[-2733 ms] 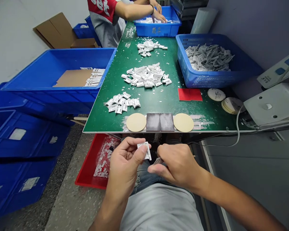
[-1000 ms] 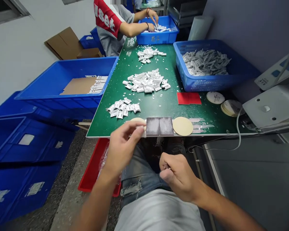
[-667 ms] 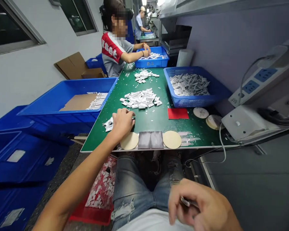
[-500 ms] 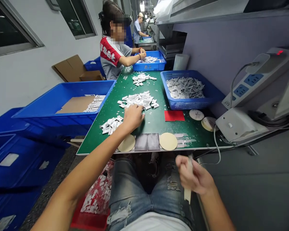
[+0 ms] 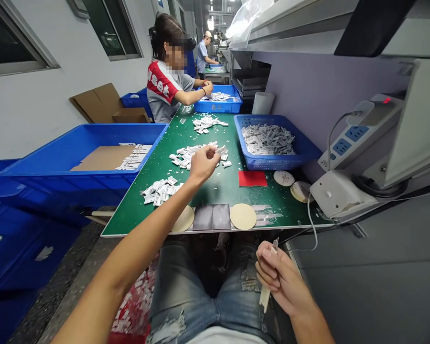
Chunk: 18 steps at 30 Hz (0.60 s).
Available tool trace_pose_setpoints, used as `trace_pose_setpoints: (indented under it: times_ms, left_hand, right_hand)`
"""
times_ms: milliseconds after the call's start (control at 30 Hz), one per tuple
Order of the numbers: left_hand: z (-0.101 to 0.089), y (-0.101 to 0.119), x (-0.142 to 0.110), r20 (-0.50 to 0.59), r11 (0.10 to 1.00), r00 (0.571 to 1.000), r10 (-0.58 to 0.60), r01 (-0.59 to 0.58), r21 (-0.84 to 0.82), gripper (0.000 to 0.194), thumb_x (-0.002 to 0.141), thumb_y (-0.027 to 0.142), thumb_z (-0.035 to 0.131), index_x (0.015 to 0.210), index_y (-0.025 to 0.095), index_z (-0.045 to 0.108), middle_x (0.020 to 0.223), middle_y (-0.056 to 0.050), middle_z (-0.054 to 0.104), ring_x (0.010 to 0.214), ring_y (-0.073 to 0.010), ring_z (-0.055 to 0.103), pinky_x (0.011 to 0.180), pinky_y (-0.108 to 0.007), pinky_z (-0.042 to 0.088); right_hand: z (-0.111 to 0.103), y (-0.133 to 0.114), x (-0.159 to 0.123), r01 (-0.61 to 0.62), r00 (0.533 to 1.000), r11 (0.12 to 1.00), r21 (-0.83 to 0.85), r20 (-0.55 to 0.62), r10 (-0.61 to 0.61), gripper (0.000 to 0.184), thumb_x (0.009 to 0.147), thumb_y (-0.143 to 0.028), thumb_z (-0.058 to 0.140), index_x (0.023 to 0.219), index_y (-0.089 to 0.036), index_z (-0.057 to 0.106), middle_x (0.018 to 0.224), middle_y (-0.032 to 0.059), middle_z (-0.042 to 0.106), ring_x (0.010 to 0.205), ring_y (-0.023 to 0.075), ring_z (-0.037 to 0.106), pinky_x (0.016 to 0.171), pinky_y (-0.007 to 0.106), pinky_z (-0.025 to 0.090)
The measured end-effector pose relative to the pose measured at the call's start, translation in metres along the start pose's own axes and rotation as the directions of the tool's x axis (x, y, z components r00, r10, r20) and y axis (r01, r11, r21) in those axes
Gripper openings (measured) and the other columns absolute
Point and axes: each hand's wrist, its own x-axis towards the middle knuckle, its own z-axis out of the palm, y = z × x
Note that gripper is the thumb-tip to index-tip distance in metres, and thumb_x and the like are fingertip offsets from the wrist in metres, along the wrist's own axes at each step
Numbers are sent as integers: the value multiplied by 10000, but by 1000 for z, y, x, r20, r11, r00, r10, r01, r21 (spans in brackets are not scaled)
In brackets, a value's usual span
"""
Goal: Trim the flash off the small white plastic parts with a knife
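Observation:
My left hand (image 5: 203, 165) is over the middle of the green table, thumb and fingers pinched on a small white plastic piece (image 5: 221, 150). Below and behind it lies a pile of similar white pieces (image 5: 182, 156). A second heap (image 5: 159, 191) is nearer the front left, beside my forearm. In front of the table edge, above my lap, my right hand (image 5: 281, 277) is closed around a slim cream-coloured knife-like tool (image 5: 264, 298). Its thin, pale tip sticks up past the thumb, and its notched end shows below the fingers.
On the green table (image 5: 215, 196) are a blue basket (image 5: 272, 162) of white pieces, a red sheet (image 5: 252, 178), round cream discs (image 5: 243, 217) and dark square pads (image 5: 212, 217). A co-worker (image 5: 165, 91) handles pieces at a blue tray (image 5: 218, 106). A power strip (image 5: 358, 131) stands right.
My left hand has lifted from the pile and moved slightly right, a white piece now showing in its fingers. My right hand has turned, exposing the tool's tip. The view has shifted a little.

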Motion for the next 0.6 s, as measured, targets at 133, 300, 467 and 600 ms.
trace_pose_setpoints:
  times_ms: [133,300,467,600]
  left_hand:
    - [-47,14,-63,-44,967,995,-85,71,-244,301,846,247,436,1023,152,659,927,-70,668,790,-179,618,642,-272,499]
    - [-94,30,-156,69,518,924,-377,272,-811,180,788,178,619,954,176,689,853,-25,626,696,-115,587,589,-204,494]
    - [-99,30,-206,150,291,837,-527,344,-893,105,773,165,676,877,179,675,850,-14,618,678,-92,564,604,-188,495]
    - [-95,29,-222,239,212,799,-552,411,-887,116,789,182,658,888,141,702,795,-27,609,647,-91,554,591,-192,494]
  right_hand:
    - [19,9,13,43,998,983,-181,-46,-52,282,895,-465,571,888,-184,548,530,-111,252,450,52,141,414,198,123]
    - [52,2,14,186,976,702,-687,47,-212,272,937,-456,494,934,-197,577,673,-48,422,584,86,356,537,220,294]
    - [79,-15,16,405,909,289,-867,350,-224,217,942,-392,501,904,-184,555,666,-45,474,562,89,409,571,238,318]
    - [92,-14,22,618,745,-12,-786,591,-308,279,929,-435,513,873,-164,550,674,-24,516,568,105,449,583,257,312]
